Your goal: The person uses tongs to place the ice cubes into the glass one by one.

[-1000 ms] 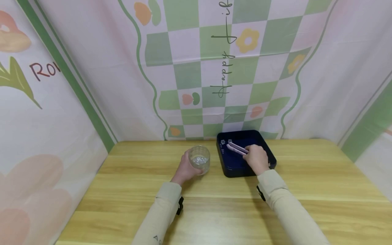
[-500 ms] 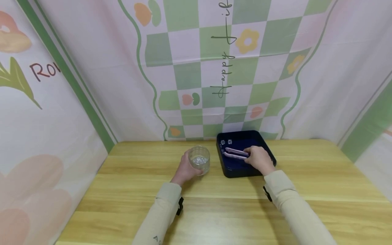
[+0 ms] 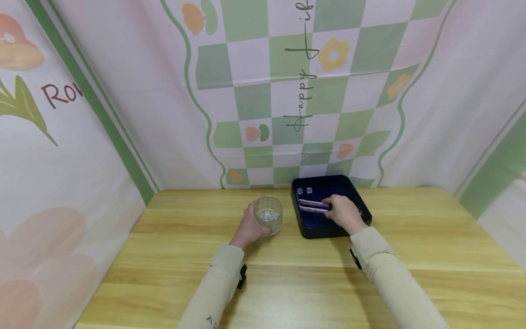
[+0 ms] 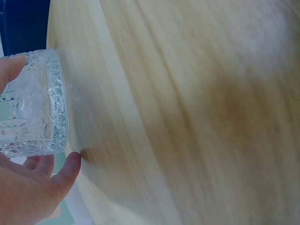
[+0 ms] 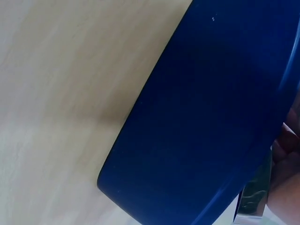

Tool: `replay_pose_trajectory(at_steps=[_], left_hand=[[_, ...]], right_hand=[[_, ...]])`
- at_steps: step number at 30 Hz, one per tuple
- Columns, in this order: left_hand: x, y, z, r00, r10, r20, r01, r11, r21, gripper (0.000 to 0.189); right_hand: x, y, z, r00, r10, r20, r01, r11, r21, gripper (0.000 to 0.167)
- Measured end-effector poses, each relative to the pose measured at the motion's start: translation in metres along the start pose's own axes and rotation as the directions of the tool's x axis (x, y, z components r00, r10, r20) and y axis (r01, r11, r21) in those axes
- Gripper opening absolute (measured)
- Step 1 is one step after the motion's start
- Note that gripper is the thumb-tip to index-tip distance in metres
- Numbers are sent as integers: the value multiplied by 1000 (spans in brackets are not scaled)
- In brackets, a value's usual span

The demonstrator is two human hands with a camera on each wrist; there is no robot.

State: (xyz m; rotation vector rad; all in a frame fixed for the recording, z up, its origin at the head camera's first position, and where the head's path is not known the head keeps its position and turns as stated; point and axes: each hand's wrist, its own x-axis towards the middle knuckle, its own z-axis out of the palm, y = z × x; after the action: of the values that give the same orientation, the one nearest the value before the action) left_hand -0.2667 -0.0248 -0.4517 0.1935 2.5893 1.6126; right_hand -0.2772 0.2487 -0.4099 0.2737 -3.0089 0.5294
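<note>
In the head view my left hand (image 3: 250,227) grips a clear drinking glass (image 3: 269,215) standing on the table. The left wrist view shows the patterned side of the glass, the thumb on one side and fingers at the other. To its right, my right hand (image 3: 345,213) holds slim tongs (image 3: 313,206) over a dark blue square tray (image 3: 308,232). The two arms of the tongs stand apart, with their tips by the tray's left wall. Small pale flower-like shapes (image 3: 309,190) show in the tray's back left corner. In the right wrist view the tray wall hides most of the hand.
A light wooden table (image 3: 263,278) carries the glass and the tray. The tray sits at the back edge, against a green-and-white checked curtain (image 3: 283,105). More printed cloth hangs at both sides.
The tongs have moved from the tray's back left toward the nearer left wall, and their arms have spread apart. My left hand and the glass have stayed in place.
</note>
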Motion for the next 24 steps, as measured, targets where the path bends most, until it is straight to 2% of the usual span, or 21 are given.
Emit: replay_pose_trajectory(at_steps=[24], left_hand=[[2,-3,1,1000,16,-9,-16,1000,9,102]], right_hand=[[-5,8,0,998,69,2,-69,997,41,32]])
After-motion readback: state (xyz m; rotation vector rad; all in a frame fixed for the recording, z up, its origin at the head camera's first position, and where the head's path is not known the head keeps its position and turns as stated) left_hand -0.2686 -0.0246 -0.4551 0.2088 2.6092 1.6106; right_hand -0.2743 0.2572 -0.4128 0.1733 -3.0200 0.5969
